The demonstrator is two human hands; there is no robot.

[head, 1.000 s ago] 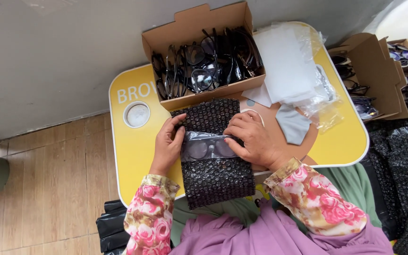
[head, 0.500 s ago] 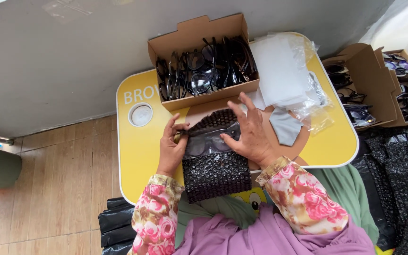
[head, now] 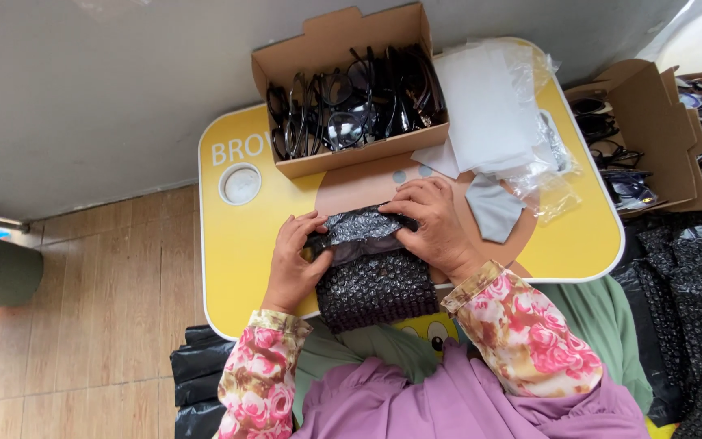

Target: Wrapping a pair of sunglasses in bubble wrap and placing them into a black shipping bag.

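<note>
Carton: brown cardboard box point(head: 351, 158) of dark glasses point(head: 351, 106) – far edge of yellow surface point(head: 237, 236).
Wrap: black bubble sheet point(head: 375, 284) – top folded over.
Fingers: left hand point(head: 294, 264) and right hand point(head: 432, 228) both grasping the fold.

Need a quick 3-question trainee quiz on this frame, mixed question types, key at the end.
1. True or false: both hands press on the black bubble wrap on the yellow lap table.
2. What fills the open cardboard box beyond the hands?
A) glasses B) cups C) pens
3. Fill in: the grey cloth lies on the person's ____ side of the wrap.

Key:
1. True. The left hand and right hand fold its far end over.
2. A. Black-framed glasses stand in rows.
3. Right.
</note>
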